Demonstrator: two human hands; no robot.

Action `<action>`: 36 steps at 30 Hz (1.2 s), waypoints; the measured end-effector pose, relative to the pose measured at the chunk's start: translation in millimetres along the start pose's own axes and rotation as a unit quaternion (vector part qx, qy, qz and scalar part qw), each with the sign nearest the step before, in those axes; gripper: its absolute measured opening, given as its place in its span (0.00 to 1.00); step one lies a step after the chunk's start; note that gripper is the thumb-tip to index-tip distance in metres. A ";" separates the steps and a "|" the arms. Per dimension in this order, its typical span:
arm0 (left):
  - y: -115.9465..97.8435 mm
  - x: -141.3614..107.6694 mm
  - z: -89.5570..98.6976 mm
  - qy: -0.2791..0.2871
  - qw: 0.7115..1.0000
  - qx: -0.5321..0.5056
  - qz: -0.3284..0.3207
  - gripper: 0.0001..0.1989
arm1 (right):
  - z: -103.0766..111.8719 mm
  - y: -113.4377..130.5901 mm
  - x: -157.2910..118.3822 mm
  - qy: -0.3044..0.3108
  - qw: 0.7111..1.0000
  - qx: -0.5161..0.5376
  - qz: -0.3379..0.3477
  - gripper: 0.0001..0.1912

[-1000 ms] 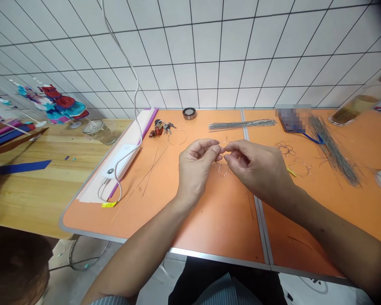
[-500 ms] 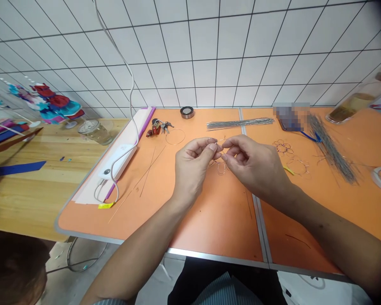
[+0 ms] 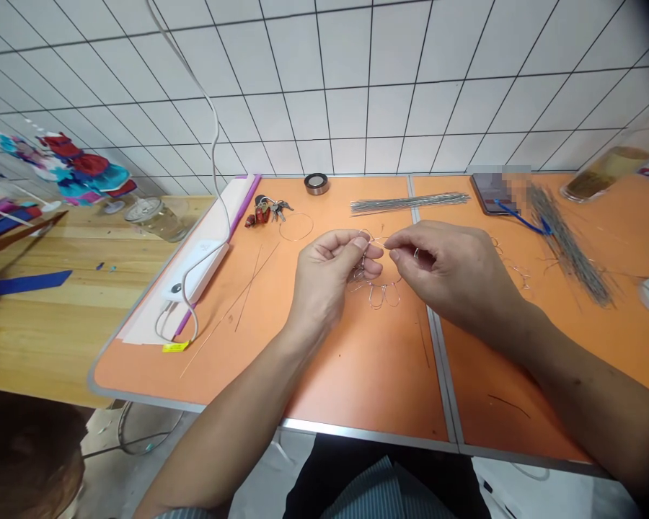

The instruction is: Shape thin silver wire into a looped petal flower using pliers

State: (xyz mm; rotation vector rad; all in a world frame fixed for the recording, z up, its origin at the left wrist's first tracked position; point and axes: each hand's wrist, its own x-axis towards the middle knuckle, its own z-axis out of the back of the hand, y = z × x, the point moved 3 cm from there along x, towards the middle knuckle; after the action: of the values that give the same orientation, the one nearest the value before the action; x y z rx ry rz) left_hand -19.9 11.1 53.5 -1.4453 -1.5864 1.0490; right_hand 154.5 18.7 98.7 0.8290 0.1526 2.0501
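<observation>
The left hand [image 3: 329, 277] and right hand [image 3: 454, 270] both pinch a looped thin wire [image 3: 376, 295] between thumb and fingertips, above the orange tabletop [image 3: 357, 382]. Perhaps they lift it so the loops hang free. A bundle of straight wires [image 3: 411, 203] lies beyond the hands.

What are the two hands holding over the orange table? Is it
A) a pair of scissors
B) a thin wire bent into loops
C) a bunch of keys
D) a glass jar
B. The left hand and the right hand pinch the thin wire bent into loops between their fingertips, and its loops hang below them.
</observation>
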 end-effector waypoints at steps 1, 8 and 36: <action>0.3 0.3 0.3 0.002 1.000 0.000 0.004 0.10 | -0.2 -0.2 -0.2 0.001 1.000 -0.009 0.000 0.12; 1.1 0.9 0.9 0.009 1.000 0.010 0.028 0.11 | 0.5 1.1 -0.9 0.015 0.999 -0.046 0.008 0.12; 5.8 2.6 4.1 0.026 0.998 -0.024 -0.045 0.11 | -17.5 3.8 -12.2 0.056 0.990 -0.128 -0.018 0.12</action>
State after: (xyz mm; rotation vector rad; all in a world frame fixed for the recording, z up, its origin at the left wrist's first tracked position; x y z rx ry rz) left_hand -21.6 13.5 46.5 -1.4075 -1.6331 0.9194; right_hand 145.8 10.4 80.7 0.5494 -0.0334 2.0305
